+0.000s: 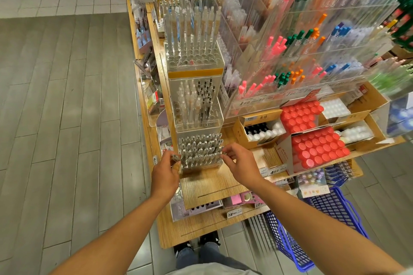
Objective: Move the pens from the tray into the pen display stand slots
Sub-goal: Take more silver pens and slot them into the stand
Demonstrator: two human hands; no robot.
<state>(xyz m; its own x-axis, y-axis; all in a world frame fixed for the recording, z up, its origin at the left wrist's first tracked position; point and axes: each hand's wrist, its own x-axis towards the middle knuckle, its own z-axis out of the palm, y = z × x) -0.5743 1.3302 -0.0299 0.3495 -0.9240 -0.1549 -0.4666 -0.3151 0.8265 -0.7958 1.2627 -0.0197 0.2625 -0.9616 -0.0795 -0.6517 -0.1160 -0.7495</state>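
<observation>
A clear acrylic pen display stand (200,152) packed with clear silver-tipped pens sits on the wooden shelf (212,185). My left hand (166,174) is at the stand's left side and grips a small bunch of the same clear pens (175,158). My right hand (240,164) is at the stand's right edge, its fingertips pinching the top of one pen (223,152) there. Behind this stand, two taller tiers (196,105) hold more pens in slots. No tray is identifiable.
Red-capped bottle boxes (315,147) and cardboard boxes (259,131) stand to the right. Tall acrylic racks of coloured pens (301,40) rise behind. A blue shopping basket (312,225) sits on the floor at lower right. Grey floor tiles lie to the left.
</observation>
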